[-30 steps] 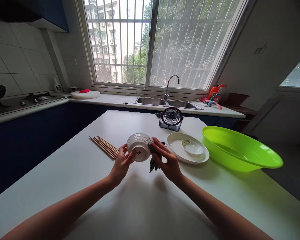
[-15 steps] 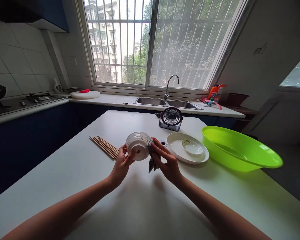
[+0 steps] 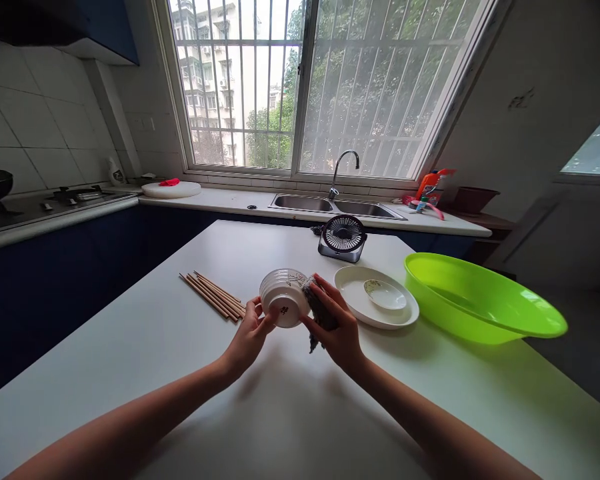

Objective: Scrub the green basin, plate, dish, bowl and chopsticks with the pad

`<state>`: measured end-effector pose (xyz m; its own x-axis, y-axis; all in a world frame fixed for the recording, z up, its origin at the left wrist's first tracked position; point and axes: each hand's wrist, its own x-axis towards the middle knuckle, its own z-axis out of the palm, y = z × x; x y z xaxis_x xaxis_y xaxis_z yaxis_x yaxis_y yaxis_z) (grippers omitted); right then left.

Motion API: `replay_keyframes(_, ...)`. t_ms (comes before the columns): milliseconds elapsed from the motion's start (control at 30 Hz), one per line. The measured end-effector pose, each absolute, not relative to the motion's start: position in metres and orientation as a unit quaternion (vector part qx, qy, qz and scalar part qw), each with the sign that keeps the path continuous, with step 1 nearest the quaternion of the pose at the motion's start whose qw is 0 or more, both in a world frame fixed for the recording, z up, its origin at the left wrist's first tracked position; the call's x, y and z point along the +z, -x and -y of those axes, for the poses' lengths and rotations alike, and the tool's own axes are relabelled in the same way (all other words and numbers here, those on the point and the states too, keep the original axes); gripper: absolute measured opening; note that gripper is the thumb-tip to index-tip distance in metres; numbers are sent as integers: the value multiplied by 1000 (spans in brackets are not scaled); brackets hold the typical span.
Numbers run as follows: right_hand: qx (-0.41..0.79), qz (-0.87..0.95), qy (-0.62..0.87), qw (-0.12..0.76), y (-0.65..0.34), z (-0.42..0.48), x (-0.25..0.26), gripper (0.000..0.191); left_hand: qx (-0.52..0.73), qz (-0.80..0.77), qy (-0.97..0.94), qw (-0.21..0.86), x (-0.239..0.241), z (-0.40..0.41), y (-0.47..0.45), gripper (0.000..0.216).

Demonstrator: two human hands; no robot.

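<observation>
Wiping is the step we judge to be in hand: our left hand [image 3: 250, 333] grips a white ribbed bowl [image 3: 285, 305] by its near edge, holding it tipped above the white table [image 3: 145, 333] with its underside turned toward us, a small dark mark showing on the base. Our right hand [image 3: 337, 330] is closed around a dark grey cloth [image 3: 320, 313], pressing it against the bowl's right side, with a loose end of cloth hanging below the fingers. The bowl sits between our two hands, just left of a white plate [image 3: 360, 307] that carries a small saucer [image 3: 385, 295]. Beside our left hand lies a bundle of wooden chopsticks [image 3: 213, 297], and a lime-green basin [image 3: 480, 307] stands to the right of the plate. A small black fan [image 3: 343, 237] stands further back on the table. The next move, as we judge it, calls for turning the bowl with a firm left-hand hold so the cloth reaches the rest of the outer wall, since a smooth glazed bowl held by one edge could slip.
</observation>
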<state>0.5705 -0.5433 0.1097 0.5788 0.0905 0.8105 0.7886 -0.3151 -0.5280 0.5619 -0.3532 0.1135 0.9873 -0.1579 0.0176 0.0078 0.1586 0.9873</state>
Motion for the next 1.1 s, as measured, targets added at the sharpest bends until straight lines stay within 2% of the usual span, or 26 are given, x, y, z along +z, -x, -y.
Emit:
replay_keyframes(267, -398, 335, 733, 439, -565, 540, 115, 56, -82, 63, -627, 772, 113, 354, -559, 84)
replay_keyframes(533, -388, 302, 737, 463, -567, 537, 117, 53, -62, 65, -637, 766, 110, 353, -558, 79)
replay_keyframes(700, -389, 302, 735, 467, -569, 543, 122, 50, -95, 96, -643, 754, 106, 352, -563, 71)
replay_keyframes(800, -404, 313, 733, 450, -568, 546, 124, 51, -86, 128, -663, 732, 106, 348, -568, 62)
replay_keyframes(900, -418, 336, 728, 427, -568, 546, 124, 54, -45, 160, -693, 701, 109, 342, -573, 67)
replay_keyframes(1100, -419, 386, 726, 385, -569, 545, 122, 58, 76, 260, -804, 529, 123, 329, -579, 73)
